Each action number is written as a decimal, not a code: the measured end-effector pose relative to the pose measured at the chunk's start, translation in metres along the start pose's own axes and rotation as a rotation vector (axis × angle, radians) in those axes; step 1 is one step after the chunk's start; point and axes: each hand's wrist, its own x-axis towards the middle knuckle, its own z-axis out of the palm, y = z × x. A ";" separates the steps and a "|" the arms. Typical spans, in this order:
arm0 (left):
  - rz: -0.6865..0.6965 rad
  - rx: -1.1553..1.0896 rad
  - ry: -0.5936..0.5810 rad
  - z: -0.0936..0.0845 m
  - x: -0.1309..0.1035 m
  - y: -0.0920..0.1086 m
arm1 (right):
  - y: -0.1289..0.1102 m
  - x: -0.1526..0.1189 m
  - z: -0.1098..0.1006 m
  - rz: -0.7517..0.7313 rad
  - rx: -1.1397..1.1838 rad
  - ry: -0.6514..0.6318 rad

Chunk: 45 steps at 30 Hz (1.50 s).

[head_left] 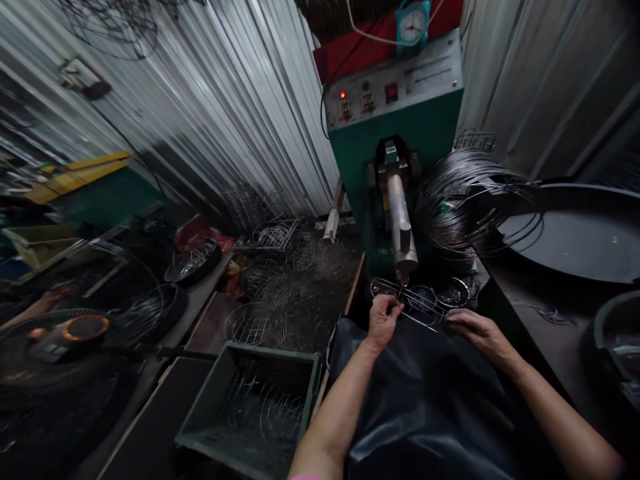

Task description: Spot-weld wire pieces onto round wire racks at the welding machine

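My left hand pinches the left side of a thin wire frame, a small rack of long straight wires. At the frame's right end the fingers of my right hand close on it. Just above the wires is the blunt lower tip of a machine's metal arm; whether it touches them I cannot tell. Behind the frame sit a round wire-rimmed piece and a small bowl-like container of metal bits. A black apron covers my lap.
The green machine has a lit red lamp. A wire coil hangs to its right, beside a large round pan. Left stand a green crate with wire pieces and a fan. Another person's hand is at far left.
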 end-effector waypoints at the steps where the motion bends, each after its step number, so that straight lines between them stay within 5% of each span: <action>1: -0.022 -0.011 -0.005 -0.001 -0.001 0.002 | 0.002 -0.002 0.000 -0.001 -0.001 -0.005; 13: -0.080 0.080 -0.246 -0.010 -0.010 0.017 | 0.008 -0.024 -0.006 0.034 -0.032 -0.050; 17: -0.030 0.144 -0.409 -0.010 -0.018 0.030 | 0.000 -0.034 -0.010 0.071 -0.036 -0.068; 25: 0.165 0.269 -0.534 0.002 -0.035 0.043 | -0.013 -0.059 0.002 0.127 -0.130 0.057; 31: 0.183 0.228 -0.482 -0.001 -0.039 0.043 | -0.014 -0.061 0.000 0.154 -0.082 0.072; 38: 0.021 0.174 -0.069 -0.001 -0.038 0.026 | -0.017 -0.043 -0.003 0.136 0.056 -0.024; 45: -0.005 0.068 -0.170 -0.019 -0.026 0.013 | -0.012 -0.028 0.004 0.108 0.088 -0.040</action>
